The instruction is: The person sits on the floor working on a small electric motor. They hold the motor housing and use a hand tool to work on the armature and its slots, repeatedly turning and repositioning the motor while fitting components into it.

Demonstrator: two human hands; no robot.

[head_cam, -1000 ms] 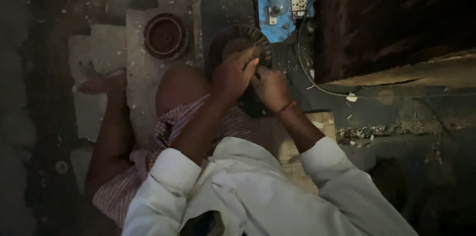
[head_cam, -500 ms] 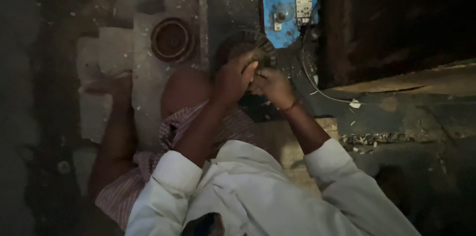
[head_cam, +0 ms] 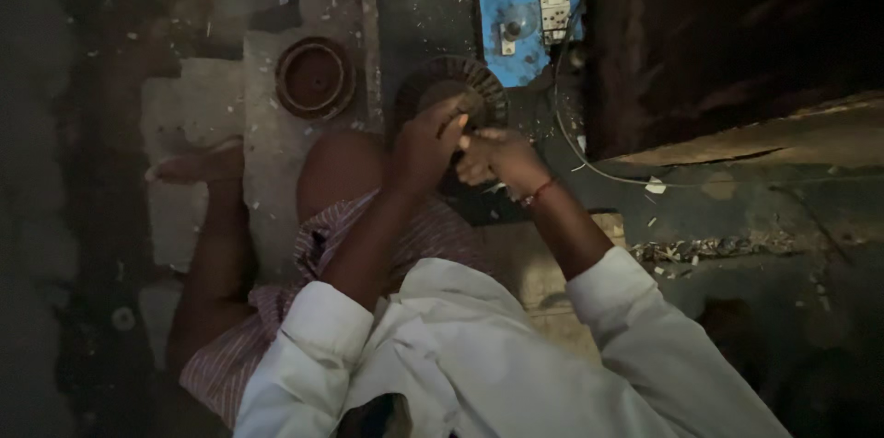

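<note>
A dark round ribbed metal part [head_cam: 465, 88], like a motor core with slots around its edge, lies on the dim floor in front of my knee. My left hand [head_cam: 424, 148] rests on its near side with the fingers curled over the rim. My right hand [head_cam: 497, 160], a red thread on its wrist, is closed next to the left one, pinching something too small and dark to make out. Both hands touch at the fingertips. White sleeves cover my forearms.
A blue switchboard [head_cam: 525, 19] with a socket and a white cable [head_cam: 589, 162] lies just beyond the part. A round brown ring-shaped cover [head_cam: 315, 77] sits to the left. My bare leg and foot [head_cam: 189, 166] stretch left. A wooden plank [head_cam: 764, 139] lies right.
The view has shifted slightly, so the scene sits lower in the frame. Both hands stay together at the round part, with small finger movements only.
</note>
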